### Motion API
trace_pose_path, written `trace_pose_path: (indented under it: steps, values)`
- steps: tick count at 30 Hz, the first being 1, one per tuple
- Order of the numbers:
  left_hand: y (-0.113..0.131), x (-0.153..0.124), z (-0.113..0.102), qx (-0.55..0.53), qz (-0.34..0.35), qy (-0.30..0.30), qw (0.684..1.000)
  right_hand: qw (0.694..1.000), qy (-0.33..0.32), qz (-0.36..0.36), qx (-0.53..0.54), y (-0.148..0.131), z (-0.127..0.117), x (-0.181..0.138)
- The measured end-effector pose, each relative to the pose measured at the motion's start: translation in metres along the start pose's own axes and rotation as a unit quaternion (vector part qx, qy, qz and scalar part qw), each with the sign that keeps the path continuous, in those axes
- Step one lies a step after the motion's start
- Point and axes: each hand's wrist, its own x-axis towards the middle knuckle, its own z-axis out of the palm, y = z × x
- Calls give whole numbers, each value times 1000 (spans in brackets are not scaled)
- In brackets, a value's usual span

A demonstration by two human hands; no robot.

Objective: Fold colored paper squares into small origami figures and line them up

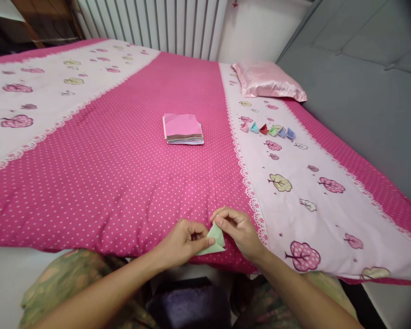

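At the near edge of the bed, both hands pinch a small folded piece of light green paper (215, 240). My left hand (181, 242) grips its left side with curled fingers. My right hand (238, 228) holds the top right corner between thumb and fingers. The paper is folded into a triangular shape and rests against the pink dotted bedcover (123, 173). Farther back on the cover lies a stack of coloured paper sheets (182, 129), pink on top. To its right is a row of several small folded paper shapes (267, 130) in pink, teal, red, green and blue.
A pink satin pillow (267, 81) lies at the head of the bed by the grey padded headboard (363, 91). A white radiator (150, 23) stands behind the bed. My knees in patterned green fabric (71, 278) are below the bed edge.
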Motion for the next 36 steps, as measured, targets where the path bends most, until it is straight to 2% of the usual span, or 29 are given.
trace_pose_path:
  steps: [6, 8, 13, 17, 23, 26, 28, 31, 34, 36]
  values:
    - [2, 5, -3, -43, 15, 120, 992, 996, -46, 72, 41, 5, 0, 1]
    - [3, 6, -5, -72, 18, 137, 988, 995, -37, 78, 42, 6, 0, 2]
    - [5, 6, -4, -134, 20, 143, 980, 995, -7, 92, 44, 5, 0, 3]
    - [7, 4, -3, -184, -6, 115, 976, 995, 8, 81, 59, 7, -1, 3]
    - [8, 4, -6, -151, 12, 106, 983, 994, 21, 71, 77, 9, -1, 3]
    - [8, 5, -6, -135, -14, 101, 986, 997, 41, 41, 42, 11, 0, 2]
    - [8, 5, -5, -126, -25, 102, 986, 996, 83, -5, -18, 11, 1, 1]
    - [6, 5, -3, -120, -23, 98, 988, 971, 151, -99, -157, 9, 3, -2]
    - [4, 5, 0, -135, 1, 88, 987, 947, 142, -151, -246, 5, 6, -6]
    - [3, 5, 1, -150, 20, 88, 985, 954, 122, -144, -234, 3, 8, -9]
